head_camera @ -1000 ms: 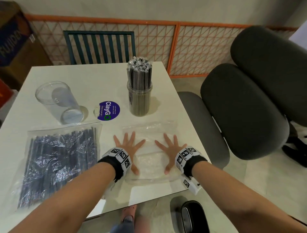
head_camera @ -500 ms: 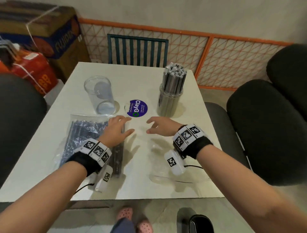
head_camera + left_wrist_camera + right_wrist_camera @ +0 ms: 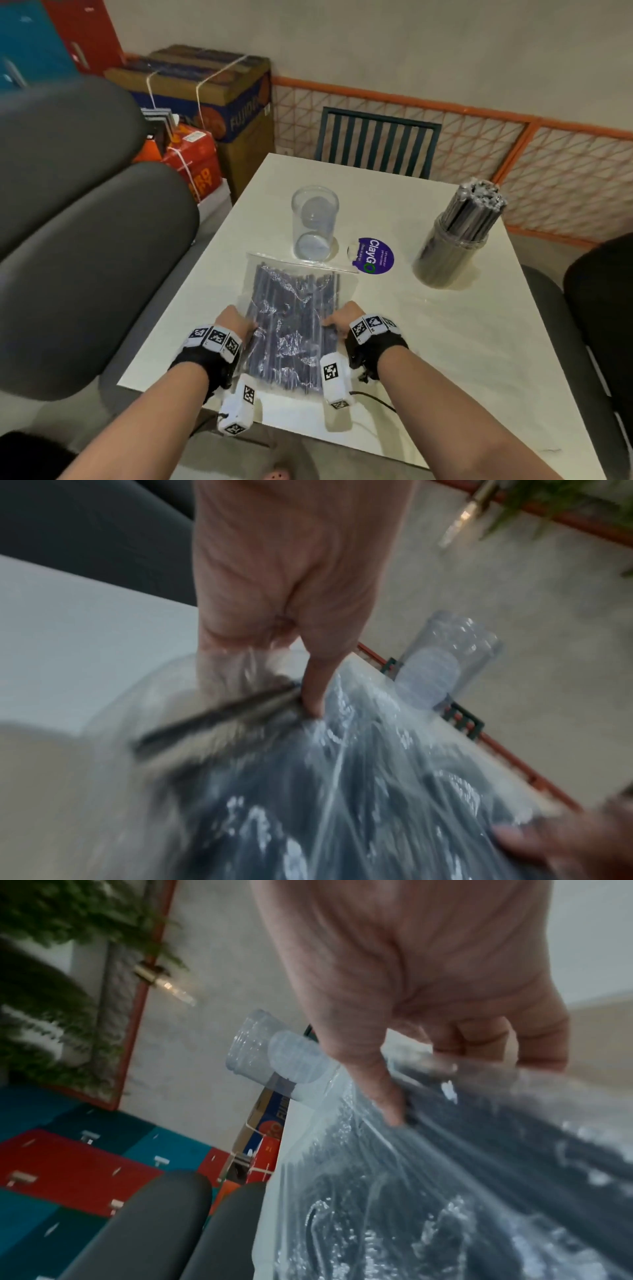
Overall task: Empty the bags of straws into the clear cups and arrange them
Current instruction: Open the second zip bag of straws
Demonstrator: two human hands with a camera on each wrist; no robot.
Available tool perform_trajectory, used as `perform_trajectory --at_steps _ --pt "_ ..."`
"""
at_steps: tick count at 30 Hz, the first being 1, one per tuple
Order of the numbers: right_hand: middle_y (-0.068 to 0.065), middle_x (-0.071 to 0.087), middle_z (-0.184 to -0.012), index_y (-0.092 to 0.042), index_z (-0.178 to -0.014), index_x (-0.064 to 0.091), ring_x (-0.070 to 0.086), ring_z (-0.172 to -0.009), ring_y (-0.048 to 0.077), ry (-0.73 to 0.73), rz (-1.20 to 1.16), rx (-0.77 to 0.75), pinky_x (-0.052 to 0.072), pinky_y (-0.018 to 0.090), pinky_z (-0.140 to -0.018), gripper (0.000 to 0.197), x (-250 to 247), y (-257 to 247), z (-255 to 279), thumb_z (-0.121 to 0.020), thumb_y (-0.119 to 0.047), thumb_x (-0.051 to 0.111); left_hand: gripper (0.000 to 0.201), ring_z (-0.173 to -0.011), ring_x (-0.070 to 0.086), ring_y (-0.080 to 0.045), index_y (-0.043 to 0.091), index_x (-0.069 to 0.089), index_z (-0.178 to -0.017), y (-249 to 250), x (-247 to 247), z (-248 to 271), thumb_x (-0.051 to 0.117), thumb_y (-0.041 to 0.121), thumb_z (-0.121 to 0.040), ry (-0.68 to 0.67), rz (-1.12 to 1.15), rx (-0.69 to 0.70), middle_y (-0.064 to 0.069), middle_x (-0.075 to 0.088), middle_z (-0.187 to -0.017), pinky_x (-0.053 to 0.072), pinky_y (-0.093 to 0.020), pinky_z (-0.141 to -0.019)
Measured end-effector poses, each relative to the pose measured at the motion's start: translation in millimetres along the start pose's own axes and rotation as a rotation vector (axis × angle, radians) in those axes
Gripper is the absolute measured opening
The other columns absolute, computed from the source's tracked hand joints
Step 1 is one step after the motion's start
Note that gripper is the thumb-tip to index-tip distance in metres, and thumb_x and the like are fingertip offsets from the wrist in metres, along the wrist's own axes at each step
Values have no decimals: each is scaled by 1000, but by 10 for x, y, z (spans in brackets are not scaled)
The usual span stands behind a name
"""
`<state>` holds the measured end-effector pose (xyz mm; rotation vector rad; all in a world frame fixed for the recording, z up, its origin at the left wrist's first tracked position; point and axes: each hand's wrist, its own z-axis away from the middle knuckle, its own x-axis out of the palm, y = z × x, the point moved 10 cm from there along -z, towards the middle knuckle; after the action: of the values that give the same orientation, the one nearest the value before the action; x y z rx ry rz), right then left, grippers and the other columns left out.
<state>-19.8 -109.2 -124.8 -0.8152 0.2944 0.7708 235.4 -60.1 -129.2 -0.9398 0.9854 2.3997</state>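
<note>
left hand point(image 3: 236, 322) gripping left edge of bag of straws point(image 3: 294, 325), thumb on top, right hand point(image 3: 344, 318) gripping right edge same way, bag at near left of white table point(image 3: 462, 342), empty clear cup point(image 3: 314, 222) upright just beyond bag, filled cup of straws point(image 3: 457, 240) far right, purple sticker point(image 3: 375, 256) between cups

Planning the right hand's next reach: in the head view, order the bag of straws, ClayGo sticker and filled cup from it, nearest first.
1. Bag of straws, gripped by the right hand.
2. ClayGo sticker, beyond it, mid-table.
3. Filled cup, far right.

Soft indoor light; both wrist views motion-blurred, head view edge-warped.
</note>
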Motion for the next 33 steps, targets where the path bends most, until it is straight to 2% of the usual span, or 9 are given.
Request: perform_trajectory --at_steps 3,6,9,14,17,19,21,30,33 --pt "0 50 -66 -12 -65 49 47 -55 10 -13 -23 -49 38 18 -48 26 -73 -144 47 -86 -15 64 33 -119 51 -45 -5 54 -111 15 26 -55 65 12 -85 -174 72 23 -29 58 -112 43 -46 -97" --pt "-1 54 -77 -14 -89 48 56 -74 17 -16 -286 -132 52 30 -64 22 -278 -316 149 -82 -6 67 62 -121 50 -43 2 41 -131 120 -206 -190 71 9 -77 -151 366 63 -28 49 -134 41 -54 -102" --pt "9 63 -85 -15 -83 52 63 -85 27 2 -427 -217 53 46 -89 26 -492 -465 332 -76 2 71 63 -118 47 -39 7 35 -129 476 -701 51 71 8 -77 80 526 174 -27 43 -134 41 -44 -100" --pt "13 68 -107 -11 -105 59 65 -99 29 137 -458 -450 53 45 -91 34 -744 -653 681 -77 8 66 55 -114 33 -19 12 37 -128 1450 -1438 1350 66 20 -82 585 531 692 -6 34 -126 24 -22 -95" --pt "7 66 -97 -14 -103 56 63 -91 22 240 -378 -555 50 33 -87 37 -772 -699 851 -76 10 64 23 -86 53 -15 11 56 -99 1936 -1159 1842 55 31 -90 232 612 821 -4 54 -94 41 -22 -75" --pt "-1 63 -90 -19 -101 54 59 -83 12 273 -358 -588 47 24 -79 41 -735 -685 915 -77 14 59 38 -59 55 -16 10 60 -80 2103 -750 1856 46 43 -93 -182 711 647 -5 59 -70 43 -22 -50" --pt "-5 56 -81 -20 -91 55 53 -75 8 274 -382 -609 42 21 -67 38 -690 -679 972 -82 17 49 43 -46 48 -12 12 59 -71 2136 -508 1836 45 47 -92 -392 749 463 -1 56 -58 33 -17 -39" --pt "2 64 -96 -17 -109 58 63 -96 24 243 -335 -625 52 41 -89 36 -703 -591 1041 -77 1 61 17 -35 39 -4 10 55 -74 2148 -271 1805 54 14 -91 -494 943 384 1 48 -56 23 -13 -29" --pt "-6 62 -109 -18 -124 47 61 -105 5 38 -375 -697 49 26 -95 52 -739 -700 1229 -79 -2 67 20 -43 39 -7 13 54 -71 2133 -331 1790 60 18 -89 -406 965 460 2 44 -57 28 -17 -33"
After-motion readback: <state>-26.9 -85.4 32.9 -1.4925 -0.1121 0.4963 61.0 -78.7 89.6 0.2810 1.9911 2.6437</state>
